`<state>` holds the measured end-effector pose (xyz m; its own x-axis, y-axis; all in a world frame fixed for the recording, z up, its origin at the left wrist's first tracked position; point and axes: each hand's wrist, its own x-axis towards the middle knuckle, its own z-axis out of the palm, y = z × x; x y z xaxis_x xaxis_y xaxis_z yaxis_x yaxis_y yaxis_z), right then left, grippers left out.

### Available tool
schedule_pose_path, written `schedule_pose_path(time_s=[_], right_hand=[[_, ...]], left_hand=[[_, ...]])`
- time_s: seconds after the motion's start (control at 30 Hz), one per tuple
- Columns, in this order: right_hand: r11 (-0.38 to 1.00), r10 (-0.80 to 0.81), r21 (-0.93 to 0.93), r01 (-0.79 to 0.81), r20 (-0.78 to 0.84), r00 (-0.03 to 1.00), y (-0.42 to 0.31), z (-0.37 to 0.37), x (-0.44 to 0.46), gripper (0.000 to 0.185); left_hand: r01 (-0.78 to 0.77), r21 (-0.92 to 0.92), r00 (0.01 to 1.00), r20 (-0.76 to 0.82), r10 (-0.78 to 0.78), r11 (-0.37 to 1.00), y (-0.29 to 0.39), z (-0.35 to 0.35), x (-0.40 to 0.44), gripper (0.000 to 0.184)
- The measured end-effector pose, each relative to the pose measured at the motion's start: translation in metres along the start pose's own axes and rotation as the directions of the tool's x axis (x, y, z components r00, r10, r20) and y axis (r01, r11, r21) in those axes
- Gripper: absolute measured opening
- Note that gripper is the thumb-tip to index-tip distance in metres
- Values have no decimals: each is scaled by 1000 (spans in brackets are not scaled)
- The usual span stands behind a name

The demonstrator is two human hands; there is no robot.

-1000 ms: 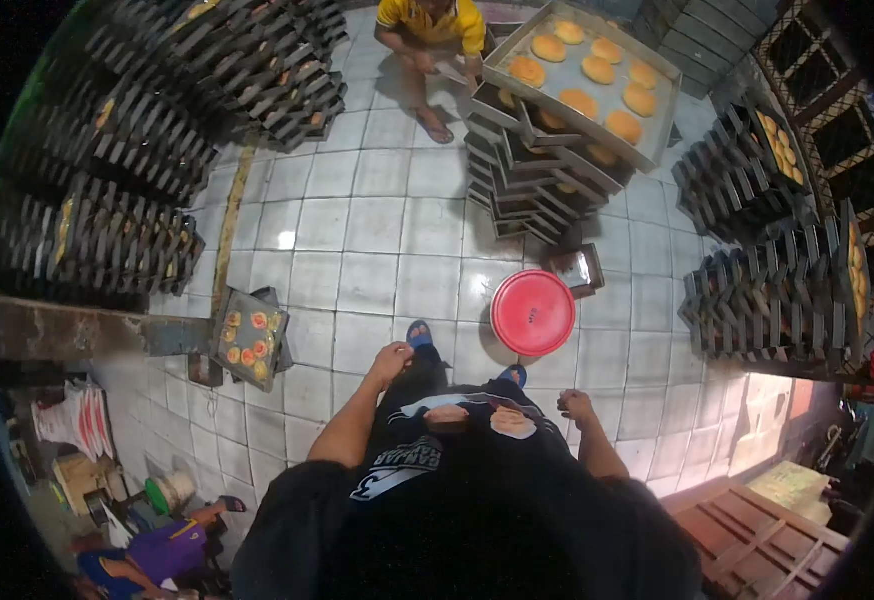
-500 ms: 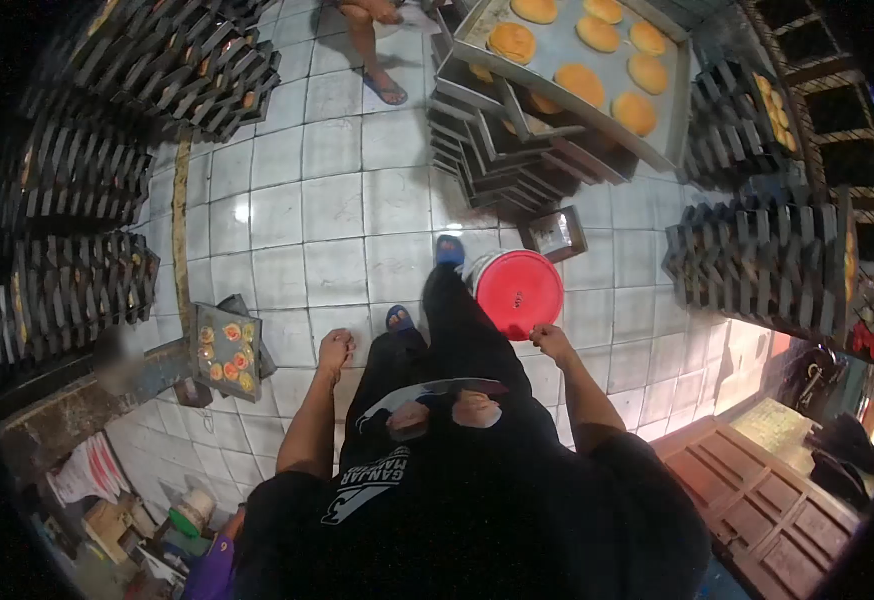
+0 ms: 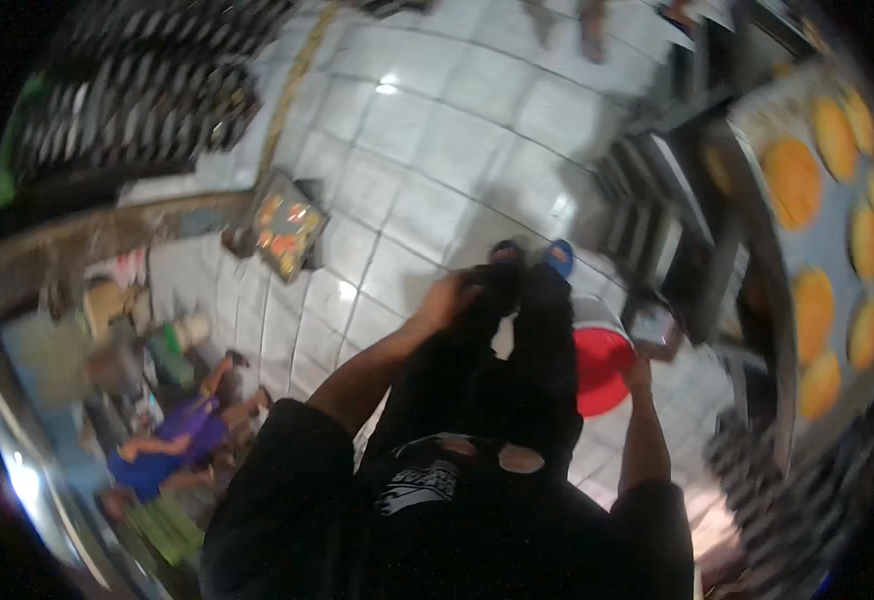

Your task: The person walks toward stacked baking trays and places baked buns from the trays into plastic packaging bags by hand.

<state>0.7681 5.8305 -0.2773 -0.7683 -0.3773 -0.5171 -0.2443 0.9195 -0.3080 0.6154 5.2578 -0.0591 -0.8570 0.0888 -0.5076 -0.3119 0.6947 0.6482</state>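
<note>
My left hand [image 3: 447, 302] hangs in front of my left thigh, its fingers smeared by motion, and no object shows in it. Beside my right leg, my right hand [image 3: 639, 376] overlaps the edge of a red lid [image 3: 600, 370] on a white bucket [image 3: 593, 313]. Whether that hand touches the lid or only passes above it I cannot tell; its fingers are blurred. Both my feet in blue sandals [image 3: 558, 258] stand on the white tiles close to the bucket.
At right, a large metal tray [image 3: 772, 265] of golden buns [image 3: 793, 183] tops a stack of trays. A tray of topped breads [image 3: 289, 226] sits low at left. Dark tray stacks [image 3: 147, 110] line the upper left. A person in purple [image 3: 192, 425] is at lower left; another person's legs [image 3: 591, 28] show at top.
My view has swung to the right, so the bun tray looks nearer. My left hand has moved in front of my thigh. My right hand stays by the red lid.
</note>
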Motion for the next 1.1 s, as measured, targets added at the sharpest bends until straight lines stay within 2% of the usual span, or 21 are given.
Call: schedule_pose_path(time_s=[0.03, 0.07, 0.1, 0.13, 0.17, 0.2, 0.23, 0.27, 0.33, 0.43, 0.5, 0.57, 0.67, 0.83, 0.9, 0.97, 1.0, 1.03, 1.1], right_hand=[[972, -24, -230, 44, 91, 996, 17, 18, 12, 50], [999, 15, -46, -23, -177, 984, 28, 32, 7, 54], [869, -421, -446, 214, -441, 793, 21, 5, 15, 63], [944, -285, -253, 213, -294, 912, 30, 20, 16, 62], [998, -34, -54, 31, -72, 997, 39, 47, 11, 60], [985, 171, 20, -174, 107, 979, 45, 66, 8, 59], [957, 275, 32, -287, 204, 939, 48, 79, 4, 58], [946, 307, 24, -325, 270, 913, 41, 72, 6, 56], [970, 220, 24, -241, 332, 917, 16, 59, 8, 52], [983, 154, 24, -180, 413, 897, -17, 54, -5, 47], [971, 182, 62, -230, 430, 884, -32, 67, -17, 46], [947, 212, 135, -291, 417, 884, -39, 89, -23, 46], [898, 276, 228, -377, 376, 884, -35, 117, -28, 45], [697, 430, 523, -490, 242, 870, -24, 154, -38, 44], [564, 497, 687, -458, 160, 853, -16, 163, -44, 44], [432, 535, 833, -345, 72, 842, -10, 156, -51, 44], [382, 535, 886, -264, 22, 845, -8, 148, -50, 43], [337, 522, 929, -157, -45, 852, -12, 140, -49, 43], [297, 461, 952, 79, -215, 861, -12, 107, -35, 43]], left_hand=[[-33, -56, 999, -29, 32, 998, 10, 5, -1, 41], [-80, -109, 996, -49, 75, 991, 22, 9, -3, 42], [-60, -109, 995, -88, 50, 992, 17, 20, 2, 42], [-85, -7, 995, -57, 85, 996, 12, 31, 11, 45], [-110, 90, 993, -19, 112, 990, 6, 41, 17, 47], [-93, 82, 994, -40, 97, 992, 2, 51, 21, 47], [-121, 109, 991, -51, 128, 987, 2, 53, 28, 47], [-155, 140, 984, -64, 165, 978, -1, 58, 34, 48], [-167, 93, 984, -46, 172, 982, -4, 65, 41, 49], [-189, 79, 981, -33, 192, 979, 2, 65, 51, 50], [-194, 99, 979, -43, 199, 976, 1, 72, 51, 51], [-366, 100, 916, -138, 377, 925, -6, 80, 56, 50], [-457, 84, 869, -171, 465, 885, -16, 97, 66, 48], [-562, 143, 782, -228, 580, 815, -19, 115, 47, 47], [-632, 181, 692, -306, 654, 753, -25, 126, 35, 41], [-612, 148, 701, -352, 620, 777, -29, 135, 19, 39], [-598, 127, 712, -369, 598, 791, -30, 138, 9, 38], [-601, 132, 681, -431, 592, 788, -32, 145, 0, 38], [-602, 217, 633, -456, 625, 768, -31, 150, -21, 38]])
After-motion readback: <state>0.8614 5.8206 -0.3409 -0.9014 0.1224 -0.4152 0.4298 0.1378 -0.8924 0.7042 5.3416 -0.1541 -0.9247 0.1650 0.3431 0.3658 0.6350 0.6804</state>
